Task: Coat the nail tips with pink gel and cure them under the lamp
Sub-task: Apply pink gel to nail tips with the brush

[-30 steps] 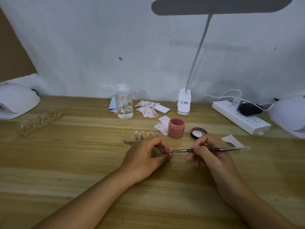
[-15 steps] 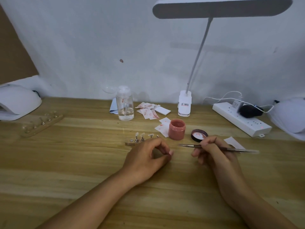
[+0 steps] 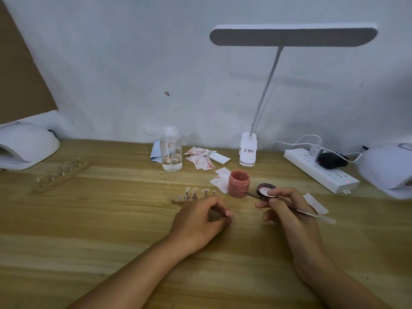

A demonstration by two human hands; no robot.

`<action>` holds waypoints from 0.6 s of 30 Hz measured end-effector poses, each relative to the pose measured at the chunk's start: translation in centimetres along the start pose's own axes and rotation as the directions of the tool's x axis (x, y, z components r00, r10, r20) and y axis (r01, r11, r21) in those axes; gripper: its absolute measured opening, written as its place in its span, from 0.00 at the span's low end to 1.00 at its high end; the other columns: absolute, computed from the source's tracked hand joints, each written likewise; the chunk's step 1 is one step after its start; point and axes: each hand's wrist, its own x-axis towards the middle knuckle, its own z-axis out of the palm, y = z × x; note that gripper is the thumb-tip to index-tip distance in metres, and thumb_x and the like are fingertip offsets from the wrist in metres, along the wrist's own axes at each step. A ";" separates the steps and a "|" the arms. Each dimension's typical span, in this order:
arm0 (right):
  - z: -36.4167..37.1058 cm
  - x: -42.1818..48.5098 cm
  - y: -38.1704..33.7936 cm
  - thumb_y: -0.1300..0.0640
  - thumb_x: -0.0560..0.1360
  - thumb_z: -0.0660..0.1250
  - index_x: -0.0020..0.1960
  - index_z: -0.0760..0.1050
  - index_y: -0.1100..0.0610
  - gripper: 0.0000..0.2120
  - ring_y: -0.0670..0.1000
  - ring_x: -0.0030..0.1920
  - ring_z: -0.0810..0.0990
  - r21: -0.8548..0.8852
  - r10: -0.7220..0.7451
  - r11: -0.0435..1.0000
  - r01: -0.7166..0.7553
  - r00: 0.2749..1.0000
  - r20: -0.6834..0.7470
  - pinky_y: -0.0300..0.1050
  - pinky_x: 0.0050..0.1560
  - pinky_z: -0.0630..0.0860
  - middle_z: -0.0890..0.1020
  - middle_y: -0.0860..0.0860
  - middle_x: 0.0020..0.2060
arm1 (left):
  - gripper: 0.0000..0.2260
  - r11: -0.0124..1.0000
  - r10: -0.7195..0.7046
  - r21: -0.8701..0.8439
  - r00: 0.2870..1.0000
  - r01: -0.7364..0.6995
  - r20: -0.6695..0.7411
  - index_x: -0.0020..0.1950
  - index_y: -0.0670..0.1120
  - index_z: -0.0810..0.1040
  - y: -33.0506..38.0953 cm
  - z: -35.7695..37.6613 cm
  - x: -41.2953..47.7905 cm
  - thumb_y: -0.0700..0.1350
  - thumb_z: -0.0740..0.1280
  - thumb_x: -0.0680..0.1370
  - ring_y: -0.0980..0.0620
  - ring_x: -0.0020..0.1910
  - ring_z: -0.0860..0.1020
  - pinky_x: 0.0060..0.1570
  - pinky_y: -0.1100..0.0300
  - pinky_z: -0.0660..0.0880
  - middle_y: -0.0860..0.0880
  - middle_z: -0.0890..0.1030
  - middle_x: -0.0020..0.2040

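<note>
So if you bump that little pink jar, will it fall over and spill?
Probably not easily: the pink jar is short and wide, flat on the table. It looks small, so probably light; it may slide. Its lid is off, so a hard knock could spill gel.

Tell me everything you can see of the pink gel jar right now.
The pink gel jar is a small round pot, pink all over and plastic-looking, with a ridged neck. It stands upright and open on the wooden table, beyond the hands. Its dark lid lies just to its right, inside facing up. Stained paper wipes lie at its left side. The tip of the brush, held by the right hand, sits at its lower right wall; contact cannot be confirmed.
</note>
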 end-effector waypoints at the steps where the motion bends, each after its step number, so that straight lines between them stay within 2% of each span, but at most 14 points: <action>1: 0.1 0.3 -0.2 0.68 0.78 0.63 0.48 0.73 0.65 0.02 0.46 0.34 0.80 0.009 0.022 1.000 -0.022 0.999 -0.027 0.39 0.38 0.77 0.84 0.61 0.42 | 0.04 1.000 -0.002 0.009 1.000 0.002 0.004 0.41 0.59 0.79 0.0 0.0 0.0 0.54 0.73 0.73 0.66 0.28 0.71 0.31 0.63 0.60 0.70 0.79 0.38; 3: 0.5 1.4 -0.8 0.65 0.77 0.64 0.47 0.72 0.63 0.01 0.46 0.33 0.79 -0.032 0.027 0.999 -0.029 0.998 -0.055 0.40 0.41 0.77 0.85 0.57 0.39 | 0.04 1.000 -0.006 0.017 1.000 0.006 0.011 0.41 0.60 0.79 0.1 -0.1 0.0 0.54 0.73 0.73 0.68 0.29 0.71 0.31 0.65 0.60 0.71 0.78 0.37; 6: 1.2 3.8 -1.4 0.62 0.75 0.65 0.46 0.73 0.62 0.03 0.41 0.27 0.75 -0.234 0.019 0.972 -0.032 0.998 -0.061 0.33 0.33 0.74 0.85 0.50 0.33 | 0.04 1.000 0.002 0.022 1.000 -0.002 0.018 0.42 0.59 0.80 0.0 -0.1 0.0 0.53 0.74 0.73 0.71 0.31 0.71 0.30 0.69 0.59 0.72 0.77 0.36; 9: 1.4 5.4 -1.1 0.57 0.73 0.66 0.44 0.77 0.57 0.03 0.41 0.32 0.80 -0.398 0.028 0.914 -0.076 0.992 -0.125 0.41 0.36 0.74 0.84 0.44 0.31 | 0.05 1.000 0.020 0.020 1.000 -0.020 0.023 0.41 0.60 0.79 -0.1 -0.2 0.1 0.52 0.74 0.73 0.71 0.30 0.71 0.29 0.70 0.60 0.72 0.77 0.36; 11: 1.5 6.0 -1.0 0.55 0.72 0.66 0.39 0.78 0.53 0.05 0.47 0.38 0.82 -0.446 0.037 0.890 -0.096 0.990 -0.138 0.46 0.41 0.76 0.84 0.46 0.30 | 0.06 0.999 0.032 0.019 0.999 -0.032 0.025 0.40 0.60 0.79 -0.1 -0.2 0.2 0.51 0.74 0.73 0.71 0.29 0.71 0.29 0.71 0.62 0.72 0.77 0.35; 14: 1.8 6.9 -1.0 0.55 0.72 0.66 0.30 0.78 0.53 0.12 0.53 0.38 0.83 -0.454 0.054 0.884 -0.114 0.988 -0.144 0.53 0.47 0.79 0.84 0.49 0.28 | 0.05 0.999 0.041 0.016 0.999 -0.042 0.031 0.41 0.59 0.79 -0.1 -0.3 0.2 0.51 0.74 0.73 0.73 0.29 0.71 0.30 0.73 0.62 0.72 0.77 0.35; 18: 2.4 8.0 -0.8 0.53 0.72 0.66 0.33 0.77 0.52 0.10 0.50 0.35 0.82 -0.568 0.032 0.818 -0.085 0.994 -0.102 0.52 0.45 0.80 0.83 0.45 0.27 | 0.06 0.998 0.055 0.019 0.997 -0.056 0.046 0.40 0.59 0.79 0.0 -0.4 0.2 0.50 0.74 0.73 0.74 0.28 0.70 0.29 0.74 0.62 0.72 0.74 0.29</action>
